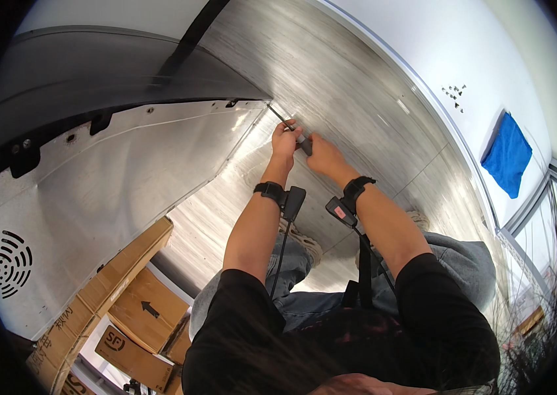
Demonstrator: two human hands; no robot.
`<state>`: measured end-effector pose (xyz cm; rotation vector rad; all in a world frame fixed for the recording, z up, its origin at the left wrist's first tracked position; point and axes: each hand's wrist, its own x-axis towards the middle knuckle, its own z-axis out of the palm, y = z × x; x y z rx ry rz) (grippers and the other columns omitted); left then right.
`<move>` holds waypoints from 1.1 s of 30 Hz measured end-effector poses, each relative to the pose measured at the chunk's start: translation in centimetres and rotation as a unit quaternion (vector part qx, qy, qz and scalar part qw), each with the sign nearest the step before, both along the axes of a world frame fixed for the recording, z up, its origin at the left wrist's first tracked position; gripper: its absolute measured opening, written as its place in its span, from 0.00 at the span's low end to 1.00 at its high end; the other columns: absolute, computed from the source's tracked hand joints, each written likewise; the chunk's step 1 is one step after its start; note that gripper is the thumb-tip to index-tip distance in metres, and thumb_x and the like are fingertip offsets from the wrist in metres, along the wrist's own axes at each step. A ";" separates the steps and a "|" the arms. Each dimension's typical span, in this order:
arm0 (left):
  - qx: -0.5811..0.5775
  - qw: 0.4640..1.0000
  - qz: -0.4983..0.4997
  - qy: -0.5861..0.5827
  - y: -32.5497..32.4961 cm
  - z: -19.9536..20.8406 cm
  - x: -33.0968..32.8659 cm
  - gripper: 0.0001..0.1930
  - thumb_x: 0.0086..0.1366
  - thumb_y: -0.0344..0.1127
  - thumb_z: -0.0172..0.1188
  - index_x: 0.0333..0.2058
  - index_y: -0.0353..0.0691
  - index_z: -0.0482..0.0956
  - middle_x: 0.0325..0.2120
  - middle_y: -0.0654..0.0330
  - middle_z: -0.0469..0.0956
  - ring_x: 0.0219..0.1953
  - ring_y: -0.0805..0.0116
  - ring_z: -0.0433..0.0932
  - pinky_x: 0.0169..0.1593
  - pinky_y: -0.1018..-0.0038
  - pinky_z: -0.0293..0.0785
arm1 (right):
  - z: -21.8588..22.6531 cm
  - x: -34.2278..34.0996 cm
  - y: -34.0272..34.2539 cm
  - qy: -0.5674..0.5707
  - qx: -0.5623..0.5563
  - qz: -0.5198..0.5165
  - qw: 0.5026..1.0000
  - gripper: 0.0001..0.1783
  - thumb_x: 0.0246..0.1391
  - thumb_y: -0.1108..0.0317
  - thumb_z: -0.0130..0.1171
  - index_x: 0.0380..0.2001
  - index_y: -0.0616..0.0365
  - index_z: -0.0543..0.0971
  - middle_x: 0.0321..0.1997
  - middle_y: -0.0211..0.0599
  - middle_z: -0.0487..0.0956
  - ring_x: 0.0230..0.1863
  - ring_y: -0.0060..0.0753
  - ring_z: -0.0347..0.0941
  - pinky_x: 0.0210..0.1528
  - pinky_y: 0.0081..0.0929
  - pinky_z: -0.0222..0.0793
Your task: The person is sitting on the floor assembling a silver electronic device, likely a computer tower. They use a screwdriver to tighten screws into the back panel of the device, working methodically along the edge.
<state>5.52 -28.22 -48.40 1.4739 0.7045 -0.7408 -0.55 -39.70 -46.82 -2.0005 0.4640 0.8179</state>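
Observation:
My left hand [285, 143] and my right hand [326, 158] are close together in front of me, above the wood-patterned floor. Between them is a dark tool-like piece [305, 145] with a thick grey end and a thin dark shaft. The shaft points away to the left, toward the far corner of a silver metal panel [127, 158]. Left fingers wrap around the thinner part, while the right hand is closed at the thick end. Whether it is a screwdriver or a cable with a plug I cannot tell. Each wrist wears a black strap [355, 191] with a small box and cord.
The metal panel, with dark brackets and a slotted round vent [3, 264], stands along my left. Cardboard boxes [150, 309] are stacked at the lower left. On the right, a white surface [436, 49] holds a blue cloth [507, 157] and several small metal pieces [455, 95].

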 end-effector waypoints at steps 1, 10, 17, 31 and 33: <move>-0.010 1.000 0.005 0.002 -0.1 0.2 0.1 0.13 0.62 0.26 0.52 0.46 0.42 0.70 0.35 0.61 0.74 0.35 0.68 0.74 0.41 0.67 0.73 | -0.2 -0.1 -0.1 -0.007 0.000 0.005 1.000 0.23 0.40 0.68 0.60 0.44 0.58 0.71 0.45 0.49 0.74 0.49 0.51 0.71 0.49 0.42 0.67; 0.024 0.998 -0.032 -0.039 -0.2 0.7 0.4 0.14 0.60 0.32 0.59 0.45 0.43 0.70 0.32 0.61 0.73 0.32 0.70 0.75 0.34 0.70 0.73 | 0.6 -0.9 -0.2 -0.067 -0.029 0.027 0.997 0.30 0.38 0.62 0.68 0.46 0.60 0.70 0.44 0.50 0.74 0.48 0.51 0.71 0.47 0.41 0.68; 0.137 0.980 -0.142 -0.018 -0.7 1.8 0.1 0.16 0.56 0.37 0.66 0.41 0.41 0.73 0.27 0.64 0.70 0.27 0.73 0.70 0.29 0.73 0.71 | 0.5 -0.5 -0.1 -0.013 -0.009 -0.004 1.000 0.29 0.40 0.65 0.65 0.46 0.61 0.67 0.42 0.53 0.77 0.46 0.55 0.73 0.46 0.43 0.68; 0.000 1.000 0.009 -0.022 0.4 1.0 1.2 0.21 0.57 0.30 0.57 0.50 0.43 0.67 0.36 0.59 0.76 0.39 0.68 0.74 0.40 0.68 0.72 | -1.1 -0.7 -0.3 -0.016 0.012 -0.034 0.999 0.24 0.41 0.72 0.56 0.46 0.60 0.66 0.42 0.54 0.76 0.45 0.55 0.73 0.45 0.43 0.67; 0.015 0.998 0.024 -0.056 0.5 0.9 1.9 0.15 0.62 0.35 0.55 0.46 0.43 0.67 0.35 0.59 0.76 0.36 0.68 0.77 0.36 0.71 0.73 | -1.2 -0.9 -0.4 -0.031 0.008 -0.033 0.999 0.24 0.41 0.72 0.57 0.46 0.59 0.66 0.41 0.53 0.76 0.45 0.55 0.73 0.45 0.43 0.67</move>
